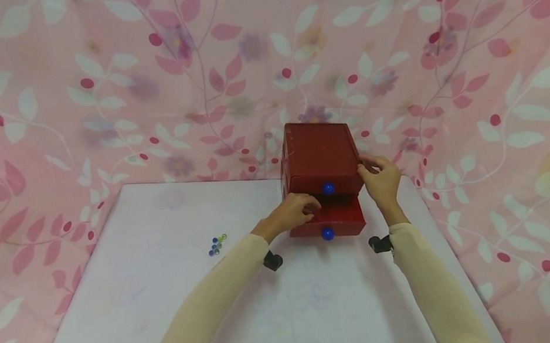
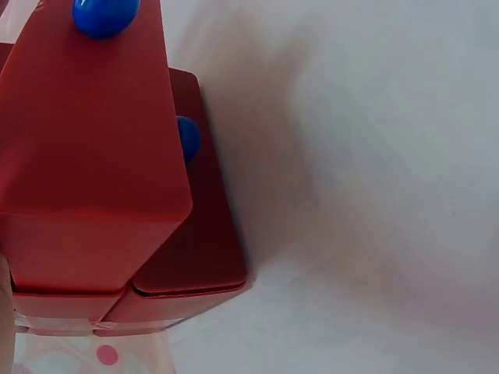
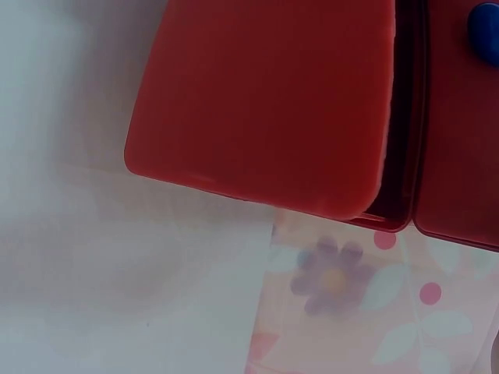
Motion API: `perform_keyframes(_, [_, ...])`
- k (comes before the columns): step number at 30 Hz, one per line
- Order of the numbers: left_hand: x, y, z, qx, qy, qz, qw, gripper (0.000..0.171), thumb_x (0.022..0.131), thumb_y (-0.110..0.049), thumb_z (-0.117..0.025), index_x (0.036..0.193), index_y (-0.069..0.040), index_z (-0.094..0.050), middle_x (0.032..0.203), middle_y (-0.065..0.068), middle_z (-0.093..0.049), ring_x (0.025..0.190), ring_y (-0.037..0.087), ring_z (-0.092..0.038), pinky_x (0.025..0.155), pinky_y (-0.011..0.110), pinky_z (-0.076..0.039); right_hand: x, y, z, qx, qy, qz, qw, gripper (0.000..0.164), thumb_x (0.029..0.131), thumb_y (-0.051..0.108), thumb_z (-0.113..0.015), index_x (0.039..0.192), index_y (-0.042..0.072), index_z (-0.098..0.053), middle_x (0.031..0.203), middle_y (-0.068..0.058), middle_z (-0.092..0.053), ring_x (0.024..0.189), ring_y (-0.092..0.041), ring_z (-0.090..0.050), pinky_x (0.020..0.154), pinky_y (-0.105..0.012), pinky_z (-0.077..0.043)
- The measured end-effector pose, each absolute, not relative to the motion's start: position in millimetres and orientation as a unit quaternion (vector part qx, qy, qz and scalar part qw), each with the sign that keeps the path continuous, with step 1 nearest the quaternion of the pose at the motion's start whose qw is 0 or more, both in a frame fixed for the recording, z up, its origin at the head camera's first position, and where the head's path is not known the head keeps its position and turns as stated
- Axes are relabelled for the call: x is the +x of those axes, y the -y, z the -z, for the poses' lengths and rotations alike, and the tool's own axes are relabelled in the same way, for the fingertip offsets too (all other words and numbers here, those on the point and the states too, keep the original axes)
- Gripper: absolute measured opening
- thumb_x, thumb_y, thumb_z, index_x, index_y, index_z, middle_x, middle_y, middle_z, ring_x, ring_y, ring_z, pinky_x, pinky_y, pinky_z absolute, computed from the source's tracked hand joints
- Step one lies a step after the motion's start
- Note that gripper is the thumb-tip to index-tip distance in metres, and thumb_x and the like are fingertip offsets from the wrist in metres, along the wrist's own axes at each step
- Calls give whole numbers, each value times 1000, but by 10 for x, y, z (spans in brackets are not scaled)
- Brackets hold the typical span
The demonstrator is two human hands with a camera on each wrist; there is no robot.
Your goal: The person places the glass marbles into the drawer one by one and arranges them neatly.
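Note:
A small red drawer cabinet (image 1: 322, 149) stands toward the back of the table. Below its shut top drawer with a blue knob (image 1: 328, 188), a red drawer (image 1: 327, 227) is pulled out. My left hand (image 1: 294, 211) is at that drawer's left side, its bent fingers over the opening; whether they hold anything is hidden. My right hand (image 1: 382, 179) touches the cabinet's right side with fingertips and thumb. Another drawer's blue knob (image 2: 189, 139) shows below the pulled-out drawer in the left wrist view. In the right wrist view, the pulled-out drawer's red front (image 3: 265, 101) fills the top.
Several small blue, clear and yellowish marbles (image 1: 217, 245) lie in a cluster on the white-covered table (image 1: 297, 322), left of the cabinet. A pink floral cloth (image 1: 219, 85) hangs close behind the cabinet and along both sides of the table.

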State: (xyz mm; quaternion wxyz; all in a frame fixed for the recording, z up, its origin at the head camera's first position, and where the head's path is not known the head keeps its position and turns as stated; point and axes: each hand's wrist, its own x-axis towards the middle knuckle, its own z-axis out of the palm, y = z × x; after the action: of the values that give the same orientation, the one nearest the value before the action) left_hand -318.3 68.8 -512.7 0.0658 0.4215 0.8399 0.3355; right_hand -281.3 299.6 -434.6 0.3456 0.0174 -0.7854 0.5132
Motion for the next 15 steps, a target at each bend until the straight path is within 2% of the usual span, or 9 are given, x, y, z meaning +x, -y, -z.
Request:
perform_keyframes(5, [-3148, -642, 5127, 427, -837, -337, 54, 25, 89, -8, -71, 114, -8, -69, 111, 3, -68, 99, 12, -65, 84, 16, -52, -2794, -2987, 4366, 26, 785, -520, 336, 20, 80, -12, -68, 99, -15, -69, 96, -31, -65, 92, -44, -64, 85, -51, -54])
perform_keyframes(15, [-3155, -488, 5066, 428, -830, -357, 22, 20, 90, -14, -71, 110, -11, -70, 107, -2, -69, 99, 8, -62, 87, 17, -51, -2788, -2980, 4333, 17, 782, -516, 348, 19, 80, -12, -68, 99, -14, -70, 95, -31, -64, 93, -44, -64, 83, -37, -57])
